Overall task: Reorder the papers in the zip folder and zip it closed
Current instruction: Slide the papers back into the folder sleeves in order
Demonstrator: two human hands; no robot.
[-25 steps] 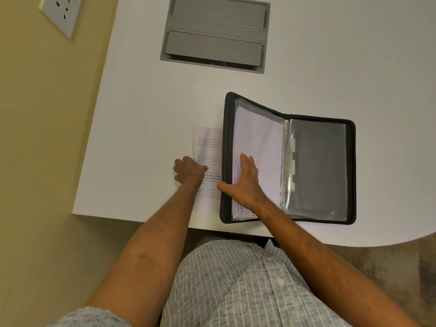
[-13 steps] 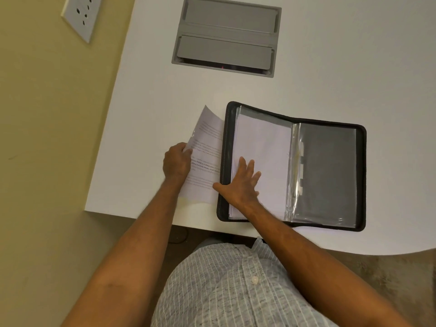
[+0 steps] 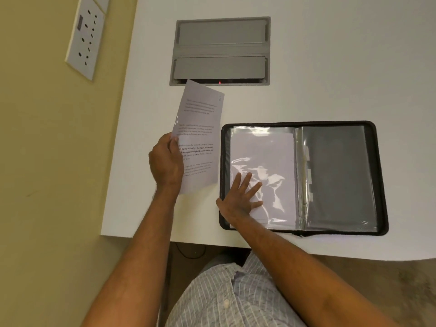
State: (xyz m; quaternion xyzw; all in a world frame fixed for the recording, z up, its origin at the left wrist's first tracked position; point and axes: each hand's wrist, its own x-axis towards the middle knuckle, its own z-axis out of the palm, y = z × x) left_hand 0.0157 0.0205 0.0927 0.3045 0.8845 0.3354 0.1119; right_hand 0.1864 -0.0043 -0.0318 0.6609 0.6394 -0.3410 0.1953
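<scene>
A: What could be expected to go wrong here?

B: The zip folder (image 3: 304, 177), laid open near the desk's (image 3: 354, 67) front edge, could be nudged off that edge if it is leaned on hard. It is pinned only by the right hand (image 3: 240, 199), spread flat with straight fingers on the clear plastic sleeve (image 3: 266, 175) of the left half. That glossy sleeve is already rippled, so the white sheets under it could be creased. The printed sheet (image 3: 200, 138), pinched at its left edge by the left hand (image 3: 165, 164) and raised off the desk left of the folder, could be bent or dropped back out of order.

A: And what is held inside?

B: White papers are seen in the left half's sleeves; the right half's sleeves appear dark and unfilled. The zip is undone.
</scene>
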